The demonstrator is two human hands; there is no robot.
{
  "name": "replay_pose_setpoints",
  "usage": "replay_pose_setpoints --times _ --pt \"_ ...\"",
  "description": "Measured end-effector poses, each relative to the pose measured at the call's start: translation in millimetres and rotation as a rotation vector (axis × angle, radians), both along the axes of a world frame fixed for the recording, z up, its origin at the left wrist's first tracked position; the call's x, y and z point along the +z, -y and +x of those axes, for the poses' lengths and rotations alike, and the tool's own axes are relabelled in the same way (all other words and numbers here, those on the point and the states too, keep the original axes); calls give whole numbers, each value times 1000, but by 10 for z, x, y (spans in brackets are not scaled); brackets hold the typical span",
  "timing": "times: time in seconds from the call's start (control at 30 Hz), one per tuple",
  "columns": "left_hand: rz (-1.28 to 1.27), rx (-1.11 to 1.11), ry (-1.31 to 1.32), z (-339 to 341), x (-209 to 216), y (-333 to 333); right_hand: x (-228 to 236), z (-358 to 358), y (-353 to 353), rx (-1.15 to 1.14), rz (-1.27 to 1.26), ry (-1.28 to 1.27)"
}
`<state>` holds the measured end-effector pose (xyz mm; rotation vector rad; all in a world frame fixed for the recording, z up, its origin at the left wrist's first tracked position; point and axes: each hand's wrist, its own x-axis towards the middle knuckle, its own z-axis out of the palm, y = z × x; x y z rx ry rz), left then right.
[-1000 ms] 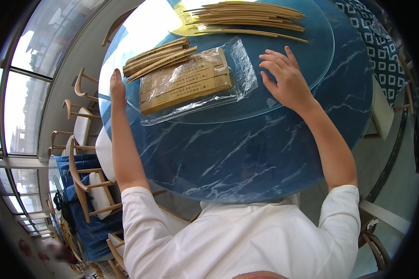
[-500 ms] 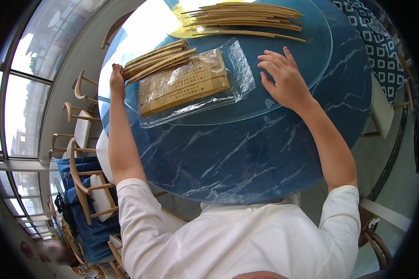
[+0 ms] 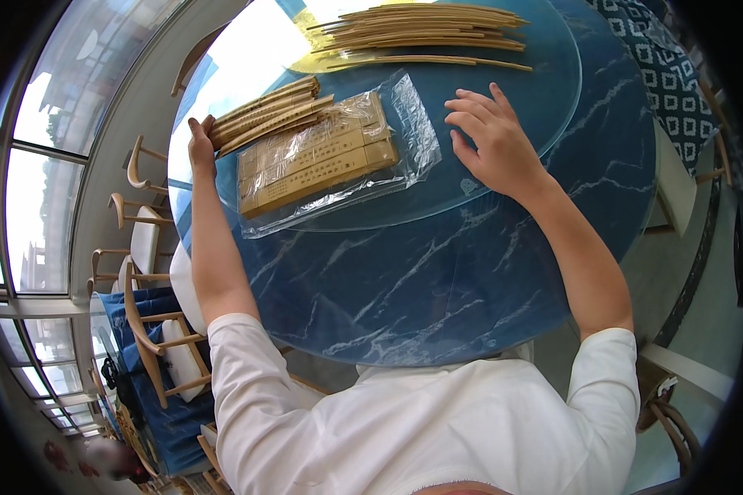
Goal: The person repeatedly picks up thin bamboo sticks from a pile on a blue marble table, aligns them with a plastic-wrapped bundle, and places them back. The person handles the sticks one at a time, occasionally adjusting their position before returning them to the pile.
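Note:
My left hand (image 3: 201,150) is closed at the left end of a bundle of slim sticks in printed brown paper sleeves (image 3: 264,115), probably chopsticks; part of its grip is hidden. The bundle's other end rests over a flat stack of brown printed paper sleeves (image 3: 322,169), which lies in a clear plastic bag (image 3: 421,136). To the right of the bag, my right hand (image 3: 497,148) hovers above the glass with its fingers spread and nothing in them. Beyond both hands lies a loose pile of long, bare wooden sticks (image 3: 421,29), with a few lying apart at its near side.
A round glass turntable (image 3: 545,107) carries these things on a round, blue marble-patterned table (image 3: 413,289). Wooden chairs (image 3: 169,346) and another blue-covered table (image 3: 173,429) stand at the left beside large windows (image 3: 45,214). A patterned cloth (image 3: 669,91) hangs at the right.
The whole view has shifted slightly, so the table things sit a little further left. Both hands keep nearly the same pose, the left at the bundle's end and the right spread.

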<state>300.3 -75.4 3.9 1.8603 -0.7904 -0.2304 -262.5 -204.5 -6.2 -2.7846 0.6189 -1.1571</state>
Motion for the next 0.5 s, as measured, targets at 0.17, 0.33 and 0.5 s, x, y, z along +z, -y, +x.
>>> replay_pose_setpoints --times 0.17,0.33,0.5 --pt "3 2 -17 -146 12 -20 1 -2 12 -8 -13 -17" --pt "52 30 49 -422 -21 -24 -18 -18 45 -30 -6 -15" --pt "31 27 4 -720 25 -10 -6 -57 81 -45 16 -42"
